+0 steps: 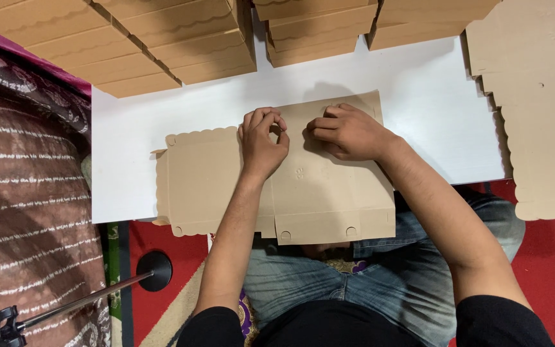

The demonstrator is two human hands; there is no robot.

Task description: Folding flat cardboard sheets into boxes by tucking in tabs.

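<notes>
pressing both hands, left hand and right hand, on flat cardboard blank (scalloped edge).

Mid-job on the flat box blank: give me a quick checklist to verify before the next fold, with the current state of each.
1. Both hands on the cardboard blank: ok, left hand and right hand press on its upper middle.
2. Blank lies flat on the white table: mostly ok; near edge overhangs toward the lap.
3. Left scalloped flap free of obstruction: ok.
4. Space behind the blank: ok, stacked boxes stand apart from it.
5. Pile of flat blanks at the right within reach: ok, probably.
6. Crease under the fingers started: cannot tell, hands cover it.
</notes>
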